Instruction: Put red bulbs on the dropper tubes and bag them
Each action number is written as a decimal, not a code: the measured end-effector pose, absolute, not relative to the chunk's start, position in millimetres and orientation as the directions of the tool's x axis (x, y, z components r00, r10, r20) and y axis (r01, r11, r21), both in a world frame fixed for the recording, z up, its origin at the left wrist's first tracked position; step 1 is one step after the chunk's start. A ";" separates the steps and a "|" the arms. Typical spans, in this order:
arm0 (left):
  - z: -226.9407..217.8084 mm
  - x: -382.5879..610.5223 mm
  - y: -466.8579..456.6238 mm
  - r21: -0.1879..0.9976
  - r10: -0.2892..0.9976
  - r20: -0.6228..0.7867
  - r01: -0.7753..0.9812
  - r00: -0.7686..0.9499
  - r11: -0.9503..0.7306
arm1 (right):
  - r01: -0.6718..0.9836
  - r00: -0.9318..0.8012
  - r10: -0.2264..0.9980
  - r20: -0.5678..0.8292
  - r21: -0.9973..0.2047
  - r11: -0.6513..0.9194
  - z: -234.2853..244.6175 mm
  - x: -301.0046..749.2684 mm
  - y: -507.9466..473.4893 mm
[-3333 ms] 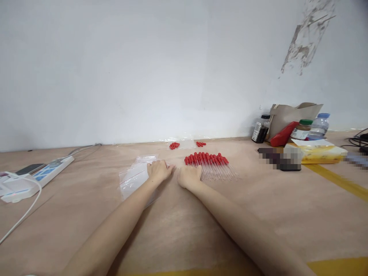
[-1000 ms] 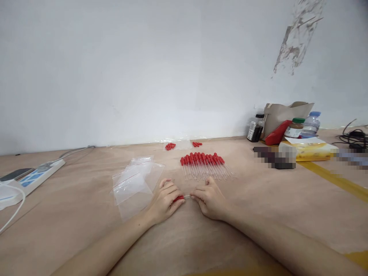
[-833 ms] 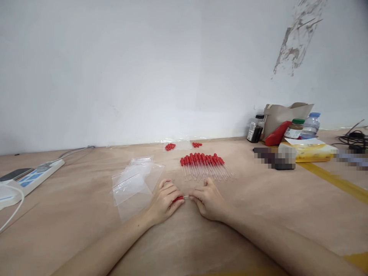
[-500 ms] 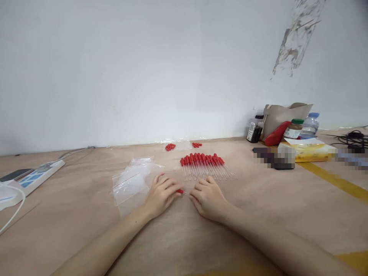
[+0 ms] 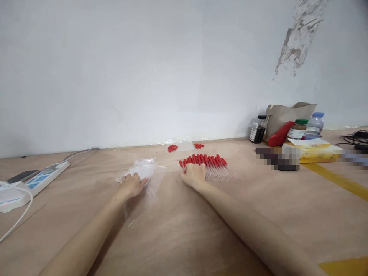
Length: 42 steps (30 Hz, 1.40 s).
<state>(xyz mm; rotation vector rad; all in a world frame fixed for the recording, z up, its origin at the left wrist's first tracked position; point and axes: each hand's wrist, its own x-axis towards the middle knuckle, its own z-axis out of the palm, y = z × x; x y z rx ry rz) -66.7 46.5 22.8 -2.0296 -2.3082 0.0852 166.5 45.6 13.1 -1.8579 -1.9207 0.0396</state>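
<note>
Red-bulbed droppers (image 5: 214, 163) with thin clear tubes lie side by side in a fanned row on the table. My right hand (image 5: 194, 174) is at the row's left end, fingers closed around the dropper (image 5: 180, 163) there; its red bulb shows past the fingers, and its tube is hidden by the hand. Over on the left, my left hand (image 5: 130, 186) rests on the overlapping clear zip bags (image 5: 156, 178), thumb apart from the fingers. The fingertips partly disappear against the plastic.
Near the wall lie small piles of loose red bulbs (image 5: 173, 148) on clear plastic. A power strip (image 5: 48, 176) with a white cable stands at left. Bottles, including a dark one (image 5: 258, 130), a grey bag (image 5: 276, 119) and a yellow packet (image 5: 316, 153) are at right.
My hands have parted from the dropper they held between them. The left has moved left onto the bags, shifting them; the right has moved forward to the row's left end.
</note>
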 end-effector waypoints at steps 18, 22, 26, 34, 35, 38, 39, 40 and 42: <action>47.5 -109.3 57.7 0.062 0.991 -0.129 0.997 -0.032 0.040 | 0.977 -0.128 0.900 0.416 -0.102 0.186 7.0 162.8 33.1; 51.7 -106.9 55.5 0.108 0.987 -0.110 0.988 0.119 -0.107 | 0.949 -0.238 0.833 0.500 -0.063 0.309 1.8 194.1 -0.5; 62.6 -82.1 42.6 0.159 0.938 -0.046 0.930 0.343 -0.332 | 0.918 -0.269 0.796 0.542 -0.106 0.383 0.2 227.3 -28.3; 39.3 22.0 0.1 0.092 0.522 0.294 0.520 0.800 -0.849 | 0.819 -0.221 0.868 0.445 -0.399 0.413 -1.5 251.3 -46.8; 34.1 26.3 -5.5 0.103 0.523 0.319 0.519 0.791 -0.848 | 0.802 -0.209 0.878 0.430 -0.438 0.406 -3.7 252.9 -47.2; 20.8 20.9 -22.5 0.189 0.598 0.246 0.568 0.762 -0.801 | 0.765 -0.197 0.900 0.388 -0.513 0.389 -9.5 258.9 -48.1; 17.1 15.5 -27.6 0.200 0.610 0.205 0.578 0.765 -0.791 | 0.758 -0.211 0.901 0.379 -0.518 0.396 -10.5 260.8 -48.3; 13.7 9.8 -32.2 0.204 0.614 0.166 0.583 0.771 -0.787 | 0.751 -0.233 0.896 0.379 -0.516 0.413 -11.1 262.6 -48.6; 7.9 0.3 -38.8 0.221 0.624 0.106 0.593 0.775 -0.774 | 0.718 -0.312 0.864 0.396 -0.497 0.487 -11.1 265.1 -48.9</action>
